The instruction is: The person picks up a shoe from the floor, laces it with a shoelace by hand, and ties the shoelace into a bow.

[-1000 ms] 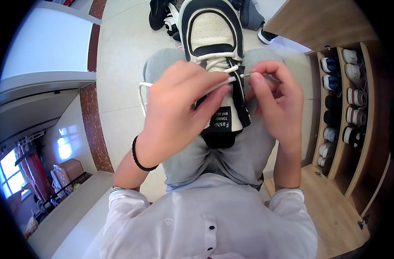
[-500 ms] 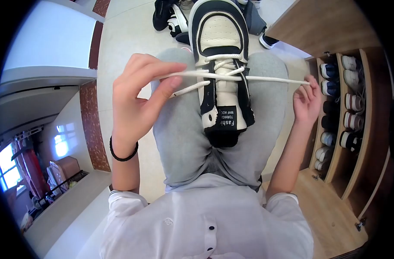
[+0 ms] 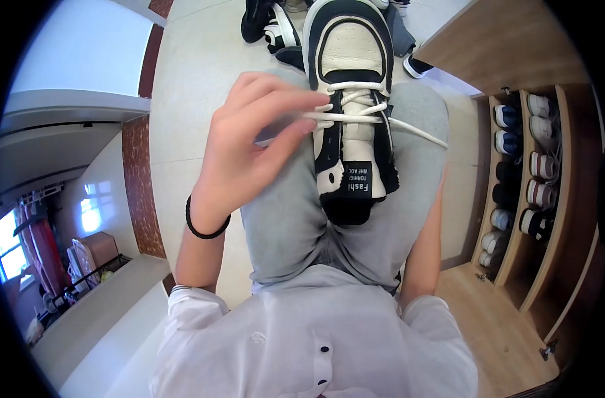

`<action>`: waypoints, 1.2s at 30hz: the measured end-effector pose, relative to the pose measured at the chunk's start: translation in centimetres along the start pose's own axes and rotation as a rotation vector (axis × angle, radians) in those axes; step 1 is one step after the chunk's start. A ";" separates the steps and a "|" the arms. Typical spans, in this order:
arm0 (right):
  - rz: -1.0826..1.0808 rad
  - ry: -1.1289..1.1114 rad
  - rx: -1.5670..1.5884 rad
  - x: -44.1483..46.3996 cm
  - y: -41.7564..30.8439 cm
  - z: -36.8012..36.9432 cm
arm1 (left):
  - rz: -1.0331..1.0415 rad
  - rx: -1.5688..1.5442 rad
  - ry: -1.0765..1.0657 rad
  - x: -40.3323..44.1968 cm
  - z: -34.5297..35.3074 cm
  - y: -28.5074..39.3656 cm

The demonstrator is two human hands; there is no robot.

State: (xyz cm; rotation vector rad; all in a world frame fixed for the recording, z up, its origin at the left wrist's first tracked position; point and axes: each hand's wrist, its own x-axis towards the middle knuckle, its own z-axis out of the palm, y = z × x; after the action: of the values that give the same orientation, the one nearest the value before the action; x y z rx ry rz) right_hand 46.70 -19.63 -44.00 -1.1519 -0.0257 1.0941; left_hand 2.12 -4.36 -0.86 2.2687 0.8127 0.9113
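A cream-and-black shoe (image 3: 353, 50) rests on my lap, its toe pointing away from me and its black heel towards me. My left hand (image 3: 266, 126) is at the left side of the shoe, thumb and forefinger closing on a white lace (image 3: 345, 118) that runs across the tongue. The fingers are slightly blurred. On the right, the other stretch of lace lies loose over my knee. Only the forearm of my right arm shows, beside my right leg; the hand is hidden behind the leg.
More shoes (image 3: 282, 28) lie on the tiled floor beyond my knees. To the right stands an open wooden cabinet (image 3: 514, 265) with shoes in its compartments and a door panel lowered. A white surface and a window are on the left.
My right hand has let go of the lace and dropped out of sight beside the leg. My left hand has moved right, closer to the shoe. The right lace now hangs slack.
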 end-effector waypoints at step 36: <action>-0.817 -0.308 -0.604 -22.4 -21.2 25.9 | 0.355 0.332 0.068 -4.9 4.1 6.5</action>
State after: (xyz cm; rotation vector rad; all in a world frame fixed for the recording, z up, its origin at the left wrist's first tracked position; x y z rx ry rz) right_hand 35.82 -16.46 -5.31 -1.3005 -1.0379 0.5089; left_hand 4.40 -13.19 -0.91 2.7462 0.6361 1.0803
